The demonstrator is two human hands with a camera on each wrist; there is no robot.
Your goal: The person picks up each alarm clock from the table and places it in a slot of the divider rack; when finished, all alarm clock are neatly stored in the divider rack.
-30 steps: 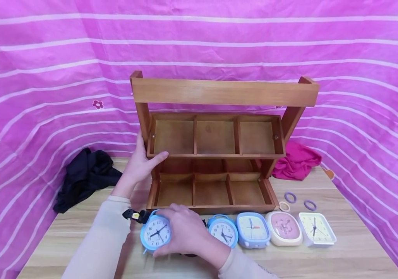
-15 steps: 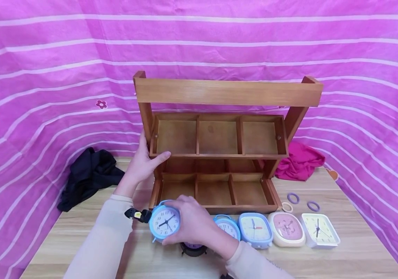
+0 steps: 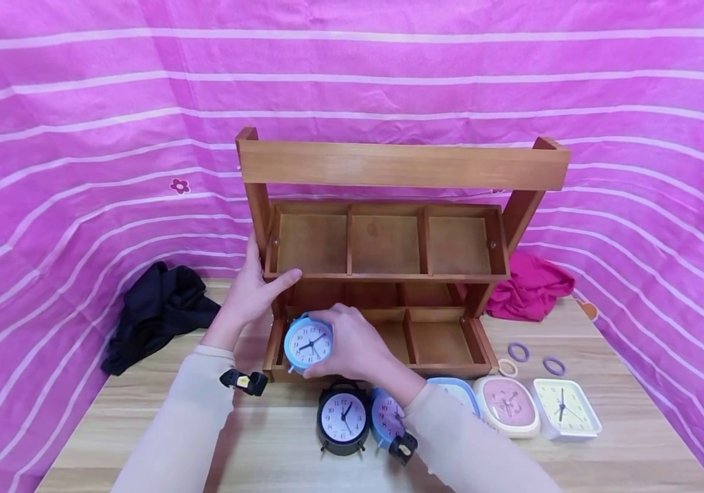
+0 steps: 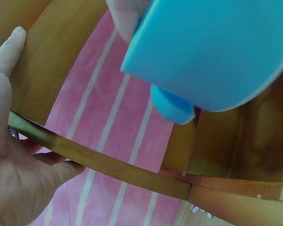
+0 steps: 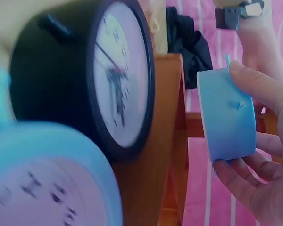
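Right hand [image 3: 352,346] grips blue clock [image 3: 307,343] over rack's [image 3: 401,164] front-left compartment, left hand [image 3: 252,291] clasps its left post; all compartments unfilled, five clocks wait.

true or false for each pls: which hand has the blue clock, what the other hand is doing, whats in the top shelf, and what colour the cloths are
1. The right hand holds the round blue clock. True.
2. The left hand lies flat on the table. False: it grips the left post of the wooden rack.
3. The rack's upper compartments hold clocks. False: they show only bare wood.
4. A black round clock stands on the table in front of the rack. True.
5. The black cloth lies right of the rack. False: it lies left; the pink cloth is right.
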